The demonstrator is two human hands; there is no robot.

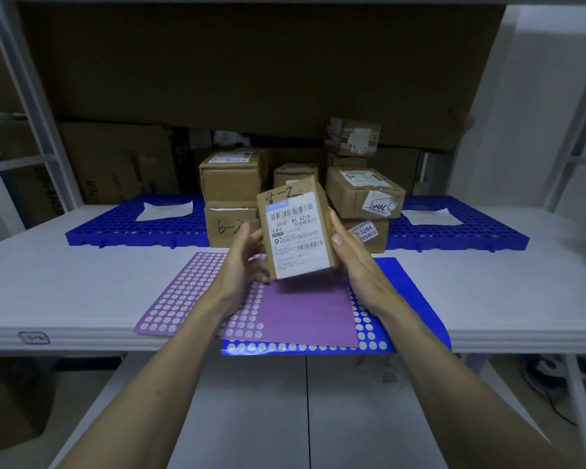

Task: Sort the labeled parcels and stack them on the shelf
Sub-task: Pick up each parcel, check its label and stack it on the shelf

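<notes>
Head view: small print on the label is unreadable; back boxes sit in shadow, rear stack partly hidden by the parcel (pixel 296 231). Parcel is a small brown cardboard box, white barcode label, "4-2" handwritten on top, held tilted above the purple dotted sheet (pixel 183 292) on the white surface (pixel 48 282). Left hand (pixel 244 262) and right hand (pixel 352 258) grip its sides, fingers curled round. Blue grid pallet (pixel 132 228) carries stacked boxes (pixel 230 184).

Both forearms are bare to the frame's lower edge, without sleeves, and the left hand (pixel 242 262) and right hand (pixel 354 262) are ungloved.
</notes>
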